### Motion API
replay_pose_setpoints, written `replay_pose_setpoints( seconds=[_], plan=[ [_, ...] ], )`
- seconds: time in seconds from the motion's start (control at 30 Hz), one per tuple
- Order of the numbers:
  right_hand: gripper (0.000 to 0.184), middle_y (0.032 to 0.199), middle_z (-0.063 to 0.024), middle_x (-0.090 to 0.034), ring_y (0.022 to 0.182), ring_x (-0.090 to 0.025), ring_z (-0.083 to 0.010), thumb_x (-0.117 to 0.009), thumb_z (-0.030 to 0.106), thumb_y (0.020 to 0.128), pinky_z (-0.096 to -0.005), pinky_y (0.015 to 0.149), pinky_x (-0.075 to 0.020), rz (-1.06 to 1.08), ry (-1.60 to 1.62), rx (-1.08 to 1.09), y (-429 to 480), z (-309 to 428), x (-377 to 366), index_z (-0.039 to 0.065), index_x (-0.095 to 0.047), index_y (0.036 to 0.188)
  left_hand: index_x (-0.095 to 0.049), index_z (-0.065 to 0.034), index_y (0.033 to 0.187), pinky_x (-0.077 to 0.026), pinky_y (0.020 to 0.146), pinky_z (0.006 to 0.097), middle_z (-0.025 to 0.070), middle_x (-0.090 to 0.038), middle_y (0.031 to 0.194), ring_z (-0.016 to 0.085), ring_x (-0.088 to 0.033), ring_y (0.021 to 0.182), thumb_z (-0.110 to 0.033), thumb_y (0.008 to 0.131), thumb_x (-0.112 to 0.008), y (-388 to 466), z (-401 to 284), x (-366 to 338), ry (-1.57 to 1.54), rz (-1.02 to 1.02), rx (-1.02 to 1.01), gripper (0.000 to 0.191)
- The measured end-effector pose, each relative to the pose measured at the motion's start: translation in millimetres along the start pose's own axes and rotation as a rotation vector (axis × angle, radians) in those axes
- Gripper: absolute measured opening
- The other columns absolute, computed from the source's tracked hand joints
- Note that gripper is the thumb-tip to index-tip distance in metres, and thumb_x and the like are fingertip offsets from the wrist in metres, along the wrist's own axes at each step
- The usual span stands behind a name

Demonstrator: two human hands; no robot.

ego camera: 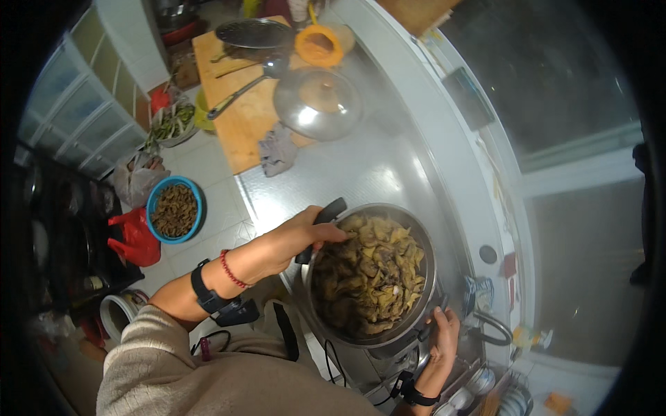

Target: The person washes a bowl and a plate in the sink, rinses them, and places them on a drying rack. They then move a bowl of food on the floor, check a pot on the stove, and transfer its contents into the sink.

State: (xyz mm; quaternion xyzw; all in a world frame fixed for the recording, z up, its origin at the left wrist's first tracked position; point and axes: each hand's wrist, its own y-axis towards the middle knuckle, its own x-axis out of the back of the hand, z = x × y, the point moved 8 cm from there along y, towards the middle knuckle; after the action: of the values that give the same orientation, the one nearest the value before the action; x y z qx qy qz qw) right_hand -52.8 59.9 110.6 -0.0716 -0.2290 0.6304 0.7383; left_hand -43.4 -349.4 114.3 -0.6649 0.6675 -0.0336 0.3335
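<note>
A round steel pot (431,255) on the metal counter is filled with yellow-brown, wrinkled pieces of food (382,265), some darker at the left. My left hand (304,234) grips its black handle (333,209) on the left side, the thumb reaching over the rim. On the opposite side my right hand (445,330) holds the other dark handle (425,330), fingers curled around it. Steam hazes the view. A crumpled grey cloth (277,149) and a domed metal lid (317,104) lie farther back on the counter.
A wooden board (229,140) bears a ladle (239,96). A cut pumpkin (319,46) stands behind. On the floor at left sit a blue basin (195,229) of brown pieces and a red bag (136,236). A curved faucet (497,327) and dish rack (504,385) are at right.
</note>
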Motion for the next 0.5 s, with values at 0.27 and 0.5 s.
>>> replay_pose_setpoints(
  seconds=[0.27, 0.5],
  plan=[
    [0.03, 0.086, -0.0061, -0.053, 0.072, -0.051, -0.0151, -0.065, 0.011, 0.085, -0.0271, 0.066, -0.042, -0.04, -0.015, -0.034, -34.6, -21.4, 38.7, -0.005, -0.051, 0.106, -0.052, 0.0001, 0.099, -0.034, 0.07, 0.024, 0.002, -0.047, 0.078, 0.011, -0.044, 0.076, -0.024, 0.079, -0.067, -17.4, 37.7, -31.4, -0.047, 0.0, 0.015, 0.035],
    [0.048, 0.091, -0.0071, -0.058, 0.078, -0.053, -0.0129, -0.067, 0.008, 0.085, -0.0262, 0.072, -0.0429, -0.106, -0.061, -0.152, -64.8, -32.9, 54.8, -0.012, -0.044, 0.122, -0.048, 0.0044, 0.124, -0.039, 0.075, 0.0253, 0.0036, -0.053, 0.091, 0.011, -0.047, 0.082, -0.013, 0.083, -0.059, -37.3, 49.8, -44.7, -0.082, 0.008, -0.041, 0.046]
  ],
)
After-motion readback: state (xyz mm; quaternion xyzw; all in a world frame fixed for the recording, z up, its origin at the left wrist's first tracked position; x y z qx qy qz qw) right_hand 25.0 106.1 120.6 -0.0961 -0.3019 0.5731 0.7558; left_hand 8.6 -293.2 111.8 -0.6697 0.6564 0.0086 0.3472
